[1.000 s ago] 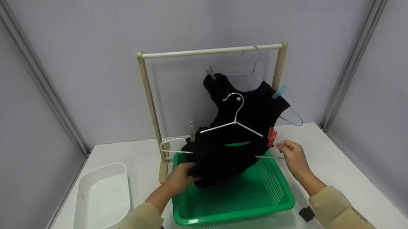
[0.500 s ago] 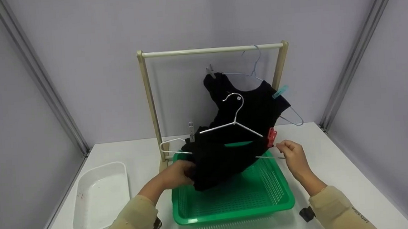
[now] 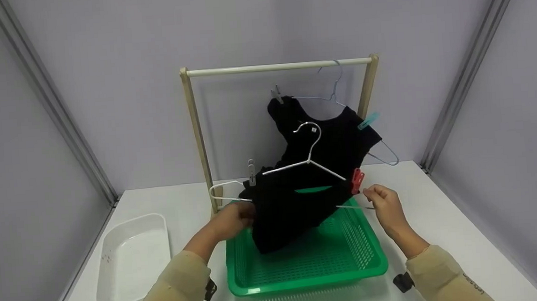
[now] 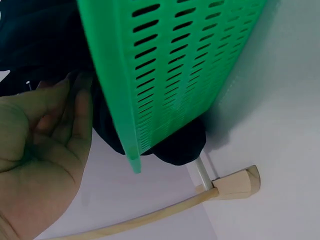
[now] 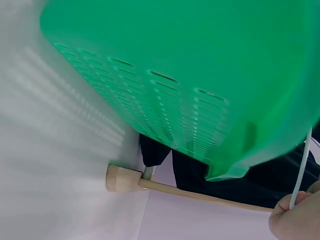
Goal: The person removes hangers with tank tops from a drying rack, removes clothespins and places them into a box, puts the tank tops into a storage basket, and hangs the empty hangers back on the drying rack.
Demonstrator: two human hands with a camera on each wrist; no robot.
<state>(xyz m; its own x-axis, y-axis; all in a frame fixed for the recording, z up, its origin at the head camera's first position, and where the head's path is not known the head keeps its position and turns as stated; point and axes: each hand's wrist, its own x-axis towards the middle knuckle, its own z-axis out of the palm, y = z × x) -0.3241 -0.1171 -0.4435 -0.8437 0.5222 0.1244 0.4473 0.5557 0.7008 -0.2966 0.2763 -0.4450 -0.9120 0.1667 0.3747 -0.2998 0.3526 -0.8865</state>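
Observation:
A black sleeveless garment (image 3: 287, 215) is on a white hanger (image 3: 310, 160), above the front of the green basket (image 3: 308, 284). A grey clothespin (image 3: 251, 173) clips its left shoulder, and a red clothespin (image 3: 357, 180) sits at its right shoulder. My left hand (image 3: 232, 220) pinches the garment's left edge; in the left wrist view its fingertips (image 4: 82, 82) meet dark cloth. With thumb and finger, my right hand (image 3: 387, 207) holds the hanger's right end, which also shows as a white wire (image 5: 301, 175) in the right wrist view.
Behind, another black garment (image 3: 338, 138) hangs on a blue hanger (image 3: 335, 87) from the wooden rack (image 3: 279, 67). A grey clothespin (image 3: 277, 94) and a teal clothespin (image 3: 368, 120) are on it. A white tray (image 3: 132, 268) stands at the left.
My left hand has shifted left and slightly up along the garment's edge. The garment's lower left corner now hangs a little lower. The right hand and hanger have stayed in place.

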